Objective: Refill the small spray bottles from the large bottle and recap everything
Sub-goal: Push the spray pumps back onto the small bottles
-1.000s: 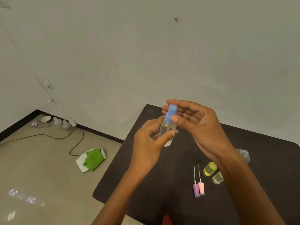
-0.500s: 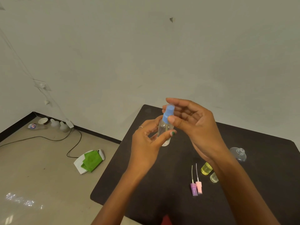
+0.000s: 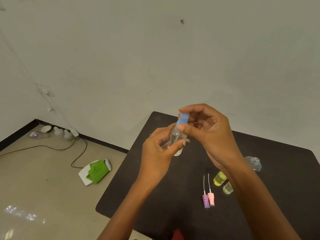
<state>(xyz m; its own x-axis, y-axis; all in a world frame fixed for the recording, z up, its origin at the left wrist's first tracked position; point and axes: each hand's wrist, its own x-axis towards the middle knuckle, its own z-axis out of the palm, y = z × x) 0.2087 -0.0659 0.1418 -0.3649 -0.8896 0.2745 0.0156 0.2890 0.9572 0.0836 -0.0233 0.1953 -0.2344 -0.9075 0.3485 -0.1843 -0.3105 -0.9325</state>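
Head view: our left hand (image 3: 156, 153) grips the light, slick spray bottle (image 3: 176, 141) (clear plastic); right hand (image 3: 207, 129) pinches its blue cap (image 3: 182, 120).

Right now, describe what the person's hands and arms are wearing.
Both forearms are bare, no sleeves in view. The left hand wears a thin silver ring on one finger, and its thumbnail carries dark green polish. The right hand shows no jewellery.

bottle (image 3: 176, 141) between left grip (image 3: 159, 149) and right grip (image 3: 207, 129), above surface (image 3: 155, 196) | two spray heads (image 3: 208, 199) below-right of the grips, side by side | two small bottles (image 3: 223, 182) just right of them | large bottle (image 3: 253, 162) further right, behind
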